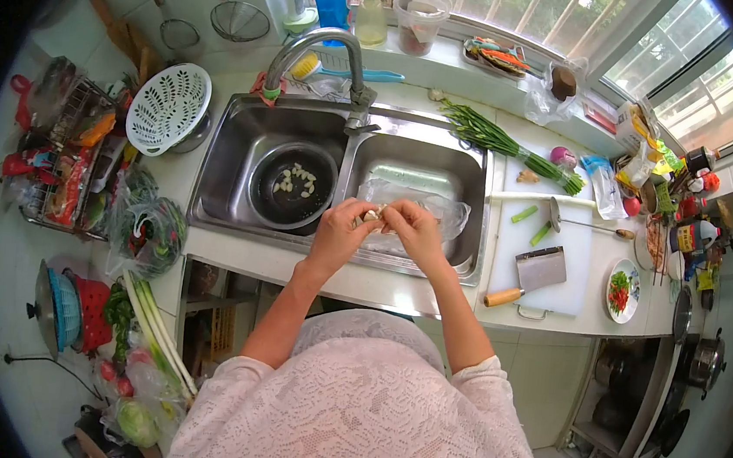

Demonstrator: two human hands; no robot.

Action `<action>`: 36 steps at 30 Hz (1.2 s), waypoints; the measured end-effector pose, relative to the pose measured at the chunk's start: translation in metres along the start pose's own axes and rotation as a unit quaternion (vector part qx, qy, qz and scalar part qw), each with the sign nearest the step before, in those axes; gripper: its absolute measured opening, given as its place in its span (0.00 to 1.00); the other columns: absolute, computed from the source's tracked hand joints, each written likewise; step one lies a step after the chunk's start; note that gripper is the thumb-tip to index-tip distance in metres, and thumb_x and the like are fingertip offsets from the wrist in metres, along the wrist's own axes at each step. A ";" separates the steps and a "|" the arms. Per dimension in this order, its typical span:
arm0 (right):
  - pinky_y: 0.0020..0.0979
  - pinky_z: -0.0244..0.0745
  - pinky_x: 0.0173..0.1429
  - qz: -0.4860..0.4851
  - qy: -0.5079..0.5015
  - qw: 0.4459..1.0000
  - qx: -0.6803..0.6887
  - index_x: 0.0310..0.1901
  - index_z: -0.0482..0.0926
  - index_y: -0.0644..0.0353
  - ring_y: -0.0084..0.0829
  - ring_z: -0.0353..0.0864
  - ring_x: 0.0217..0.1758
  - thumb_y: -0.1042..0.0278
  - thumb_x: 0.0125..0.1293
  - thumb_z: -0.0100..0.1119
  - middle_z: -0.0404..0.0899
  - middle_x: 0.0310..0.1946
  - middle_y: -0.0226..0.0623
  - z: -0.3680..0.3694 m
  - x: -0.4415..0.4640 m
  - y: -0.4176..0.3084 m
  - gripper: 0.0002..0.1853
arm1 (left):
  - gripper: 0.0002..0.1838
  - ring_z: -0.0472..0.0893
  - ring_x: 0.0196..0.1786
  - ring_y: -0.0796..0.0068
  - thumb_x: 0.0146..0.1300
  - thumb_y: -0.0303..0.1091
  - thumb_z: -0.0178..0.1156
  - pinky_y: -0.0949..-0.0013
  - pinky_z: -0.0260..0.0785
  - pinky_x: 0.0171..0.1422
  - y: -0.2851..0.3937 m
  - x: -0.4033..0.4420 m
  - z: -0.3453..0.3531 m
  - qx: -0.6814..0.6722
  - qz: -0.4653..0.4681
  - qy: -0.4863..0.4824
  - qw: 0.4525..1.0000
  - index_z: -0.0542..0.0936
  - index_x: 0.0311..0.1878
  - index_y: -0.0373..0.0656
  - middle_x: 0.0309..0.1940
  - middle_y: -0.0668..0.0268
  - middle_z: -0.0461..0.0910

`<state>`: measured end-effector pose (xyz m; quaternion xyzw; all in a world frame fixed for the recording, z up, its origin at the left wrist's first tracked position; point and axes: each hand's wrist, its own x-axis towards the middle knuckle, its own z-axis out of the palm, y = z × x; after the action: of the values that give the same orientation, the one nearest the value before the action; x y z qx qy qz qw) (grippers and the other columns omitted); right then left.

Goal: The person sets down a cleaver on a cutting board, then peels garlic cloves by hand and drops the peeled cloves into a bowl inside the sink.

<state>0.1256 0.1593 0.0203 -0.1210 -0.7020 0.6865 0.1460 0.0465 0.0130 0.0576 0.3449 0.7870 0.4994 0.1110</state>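
Note:
Over the right sink basin, my left hand and my right hand meet fingertip to fingertip. Both pinch a small whitish piece of garlic, partly hidden by the fingers. Beneath them, a clear plastic bag lies in that basin. To the left, a dark round pan sits in the left basin, with several pale peeled garlic cloves in it.
The faucet arches over the divider. Right of the sink, a white cutting board bears a cleaver, a skimmer and green onions. A plate of chopped peppers stands beyond. A white colander stands left.

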 end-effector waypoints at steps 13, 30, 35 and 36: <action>0.32 0.72 0.32 -0.082 0.033 0.985 -0.149 0.32 0.80 0.66 0.36 0.79 0.26 0.72 0.58 0.58 0.79 0.24 0.45 0.009 -0.020 -0.028 0.06 | 0.11 0.80 0.29 0.64 0.55 0.29 0.63 0.65 0.72 0.28 0.006 -0.013 0.006 0.259 0.145 0.038 0.954 0.80 0.43 0.45 0.30 0.66 0.75; 0.23 0.68 0.29 -0.005 0.071 0.997 0.030 0.28 0.77 0.65 0.19 0.73 0.23 0.73 0.60 0.56 0.76 0.19 0.31 0.005 -0.021 -0.023 0.05 | 0.09 0.75 0.30 0.80 0.59 0.29 0.63 0.76 0.66 0.33 0.005 -0.009 0.015 -0.079 0.062 0.012 0.995 0.83 0.41 0.37 0.31 0.67 0.78; 0.20 0.68 0.29 0.021 0.075 0.986 0.146 0.30 0.77 0.66 0.17 0.73 0.24 0.73 0.63 0.52 0.77 0.22 0.30 0.007 -0.013 -0.018 0.07 | 0.13 0.66 0.29 0.91 0.67 0.39 0.57 0.84 0.57 0.31 0.002 -0.009 0.007 -0.274 -0.021 0.005 0.962 0.82 0.47 0.41 0.31 0.78 0.75; 0.20 0.68 0.29 0.022 0.075 0.986 0.145 0.30 0.77 0.66 0.17 0.73 0.24 0.73 0.63 0.52 0.77 0.22 0.30 0.005 -0.011 -0.013 0.07 | 0.13 0.66 0.29 0.91 0.67 0.39 0.57 0.84 0.57 0.31 0.001 -0.007 0.004 -0.274 -0.022 0.006 0.961 0.82 0.47 0.41 0.31 0.78 0.75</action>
<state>0.1344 0.1498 0.0327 -0.1652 -0.5790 0.7733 0.1987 0.0542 0.0117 0.0552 0.2812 0.6277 0.6956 0.2078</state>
